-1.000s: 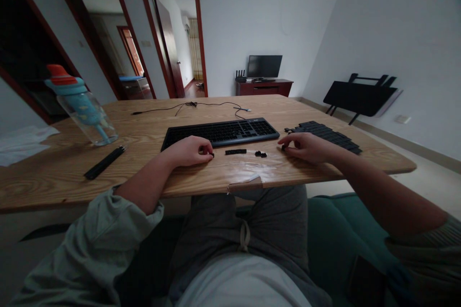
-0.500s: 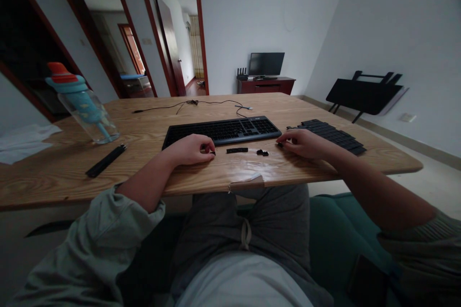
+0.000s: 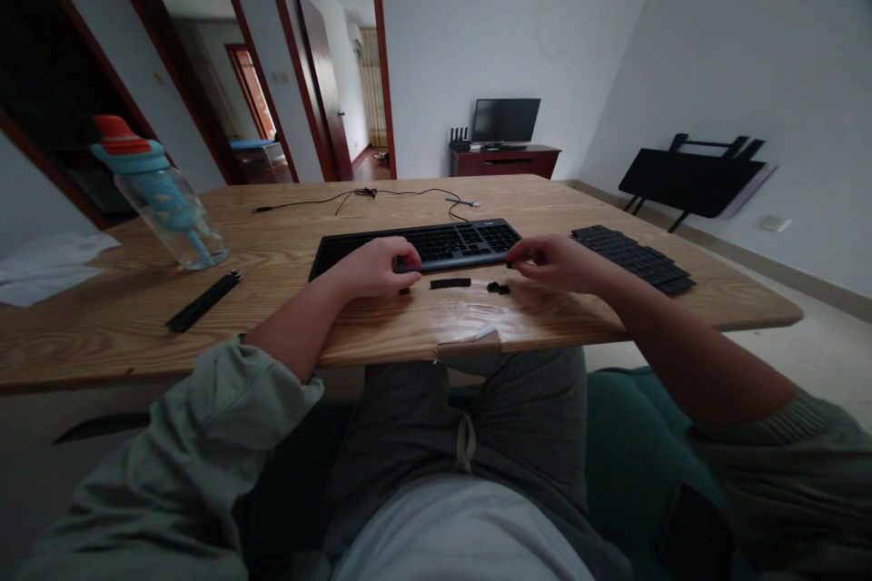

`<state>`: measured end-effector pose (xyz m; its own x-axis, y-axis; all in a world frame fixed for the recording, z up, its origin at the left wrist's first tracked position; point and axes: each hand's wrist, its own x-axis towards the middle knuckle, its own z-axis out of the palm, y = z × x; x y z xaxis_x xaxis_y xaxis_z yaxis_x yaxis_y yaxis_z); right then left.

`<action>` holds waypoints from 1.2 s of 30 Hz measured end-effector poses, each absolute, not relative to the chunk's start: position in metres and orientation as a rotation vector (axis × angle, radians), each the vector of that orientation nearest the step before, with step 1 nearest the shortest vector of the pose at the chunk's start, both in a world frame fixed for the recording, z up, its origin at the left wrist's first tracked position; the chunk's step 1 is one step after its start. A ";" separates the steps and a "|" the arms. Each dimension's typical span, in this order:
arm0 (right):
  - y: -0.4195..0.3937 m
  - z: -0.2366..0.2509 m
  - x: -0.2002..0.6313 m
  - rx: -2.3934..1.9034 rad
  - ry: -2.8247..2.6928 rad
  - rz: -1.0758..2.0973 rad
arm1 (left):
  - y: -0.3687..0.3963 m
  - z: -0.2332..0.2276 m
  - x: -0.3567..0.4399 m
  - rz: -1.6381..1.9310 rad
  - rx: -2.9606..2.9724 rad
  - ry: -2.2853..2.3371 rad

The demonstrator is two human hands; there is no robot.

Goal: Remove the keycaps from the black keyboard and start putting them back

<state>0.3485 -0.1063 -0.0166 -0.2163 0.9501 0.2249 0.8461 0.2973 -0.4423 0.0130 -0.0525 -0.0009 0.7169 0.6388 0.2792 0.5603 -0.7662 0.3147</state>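
A black keyboard [image 3: 470, 241] lies across the middle of the wooden table [image 3: 272, 236]. My left hand [image 3: 378, 268] is at its front edge, fingers curled in toward the thumb; what they hold, if anything, is hidden. At the keyboard's right front corner, my right hand [image 3: 555, 261] pinches a small black keycap [image 3: 510, 263]. Between the hands, in front of the keyboard, lie a short row of keycaps [image 3: 450, 283] and a small dark cluster of keycaps [image 3: 498, 288]. A tiny dark piece [image 3: 404, 291] rests just below my left fingers.
Several rows of black keycaps [image 3: 633, 259] lie beyond my right hand. To the left are a dark stick-like bundle [image 3: 204, 301], a clear bottle [image 3: 170, 213] with a blue and red lid, and white tissues [image 3: 54, 268]. A cable [image 3: 401, 192] runs behind the keyboard.
My left hand has risen slightly from the table toward the keyboard's front edge, leaving a tiny dark piece visible below. The right hand has shifted left to the keyboard's corner with the keycap.
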 end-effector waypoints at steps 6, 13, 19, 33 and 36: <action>-0.097 -0.011 0.298 -1.530 -2.203 0.355 | -0.055 -0.003 0.041 0.547 2.777 0.885; -0.097 -0.024 0.297 -1.525 -2.288 0.322 | -0.055 -0.006 0.035 0.493 2.831 0.919; -0.096 -0.030 0.298 -1.486 -2.301 0.304 | -0.052 -0.011 0.036 0.463 2.831 0.914; -0.097 -0.032 0.302 -1.471 -2.299 0.236 | -0.051 -0.011 0.036 0.422 2.805 0.931; -0.097 -0.032 0.301 -1.455 -2.307 0.239 | -0.051 -0.011 0.036 0.411 2.809 0.929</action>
<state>0.3005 -0.0968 -0.0321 -0.3776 0.8939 0.2418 0.8255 0.4432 -0.3495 0.0361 -0.0511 -0.0113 0.7699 0.6028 0.2094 0.5605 -0.7957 0.2298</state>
